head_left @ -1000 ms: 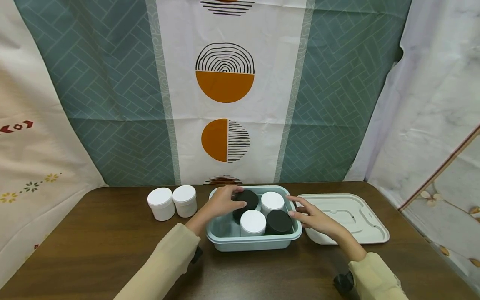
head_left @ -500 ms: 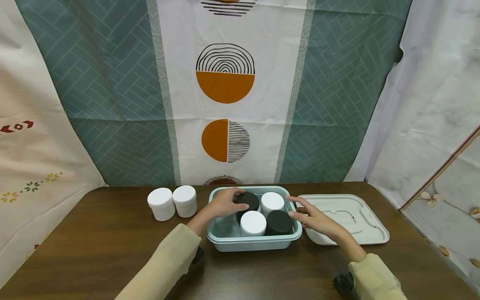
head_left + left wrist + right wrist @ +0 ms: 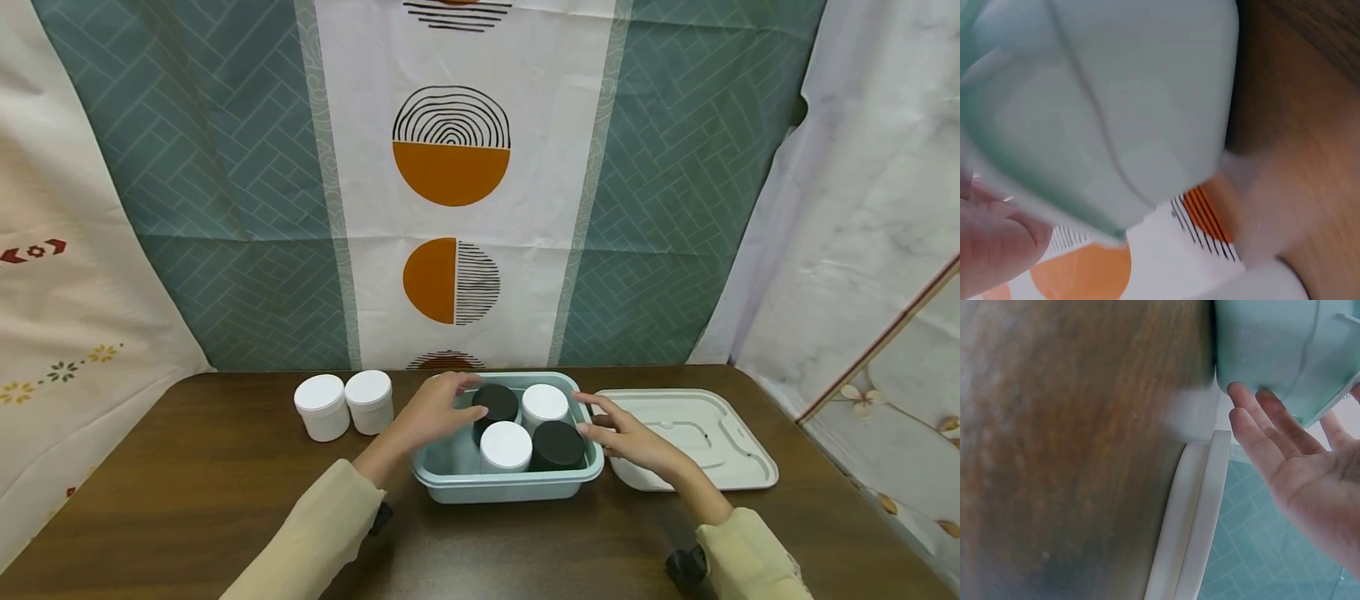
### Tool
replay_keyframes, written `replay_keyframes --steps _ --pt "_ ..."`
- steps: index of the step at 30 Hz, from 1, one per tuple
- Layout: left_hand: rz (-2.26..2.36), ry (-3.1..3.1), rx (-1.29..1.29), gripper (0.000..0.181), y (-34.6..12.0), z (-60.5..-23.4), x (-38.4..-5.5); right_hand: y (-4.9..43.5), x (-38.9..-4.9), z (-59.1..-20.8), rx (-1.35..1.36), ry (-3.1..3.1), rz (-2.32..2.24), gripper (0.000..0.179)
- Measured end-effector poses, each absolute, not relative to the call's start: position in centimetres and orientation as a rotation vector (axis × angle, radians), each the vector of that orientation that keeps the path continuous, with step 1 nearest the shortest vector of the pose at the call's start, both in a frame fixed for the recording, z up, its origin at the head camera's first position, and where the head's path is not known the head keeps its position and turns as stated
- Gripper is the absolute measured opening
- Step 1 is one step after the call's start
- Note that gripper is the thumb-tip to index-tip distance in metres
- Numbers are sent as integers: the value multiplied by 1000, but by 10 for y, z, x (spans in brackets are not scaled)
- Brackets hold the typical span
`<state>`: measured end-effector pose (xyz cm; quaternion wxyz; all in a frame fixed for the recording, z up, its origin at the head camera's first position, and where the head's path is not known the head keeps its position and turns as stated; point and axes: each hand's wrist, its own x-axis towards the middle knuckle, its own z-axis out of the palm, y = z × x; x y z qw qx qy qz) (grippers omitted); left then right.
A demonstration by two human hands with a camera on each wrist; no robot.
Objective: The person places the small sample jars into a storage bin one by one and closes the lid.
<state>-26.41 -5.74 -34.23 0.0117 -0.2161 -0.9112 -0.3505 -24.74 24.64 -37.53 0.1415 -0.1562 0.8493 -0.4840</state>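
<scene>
Left grip [image 3: 437, 410] apart beside rear black jar [image 3: 498, 403]; right grip [image 3: 628, 433] spread, perhaps touching bin [image 3: 498, 481].

My left hand [image 3: 438, 410] hides some of the left rim of the tub [image 3: 506, 492], my right hand [image 3: 628, 433] some of the lid [image 3: 720, 442]; my sleeves [image 3: 315, 529] run out of view.

A teal-and-white backdrop [image 3: 540, 200] with half-orange circles hangs at twelve o'clock, a flowered cream cloth [image 3: 67, 300] at nine, a marbled white cloth [image 3: 862, 208] at three. The brown wooden table [image 3: 510, 550] spreads at six.
</scene>
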Motion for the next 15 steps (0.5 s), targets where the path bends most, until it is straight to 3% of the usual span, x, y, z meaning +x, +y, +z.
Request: replay_keyframes --steps 15 --pt "-965 -2604 -550 42 -137 -334 -251 247 -249 -375 -470 2454 -1388 58"
